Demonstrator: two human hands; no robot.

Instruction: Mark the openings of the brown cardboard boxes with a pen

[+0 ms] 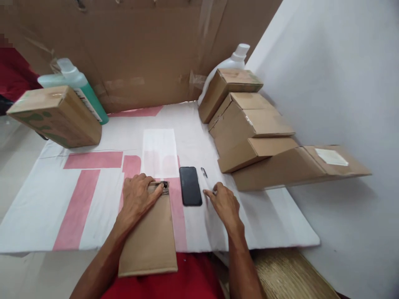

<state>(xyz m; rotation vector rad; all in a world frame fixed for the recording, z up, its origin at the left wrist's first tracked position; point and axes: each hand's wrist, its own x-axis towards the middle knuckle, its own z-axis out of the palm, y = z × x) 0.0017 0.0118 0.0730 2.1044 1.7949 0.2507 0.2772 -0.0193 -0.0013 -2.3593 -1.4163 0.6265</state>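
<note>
My left hand (137, 198) rests palm down on the far end of a flat brown cardboard box (151, 241) that lies on the white and pink sheet (93, 187), its fingertips at a small dark part on the box's end. A black phone (190, 186) lies face up just right of the box. My right hand (223, 202) is on the sheet to the right of the phone, fingers pinched at a tiny metal piece. A small metal pin (204, 172) lies beyond it.
Several stacked cardboard boxes (249, 128) line the right side by the white wall. Another box (54, 116) leans at the left against a green bottle (77, 87). A white bottle (232, 62) stands behind the stack. Cardboard panels (140, 50) close the back. A person's red sleeve (12, 74) shows at far left.
</note>
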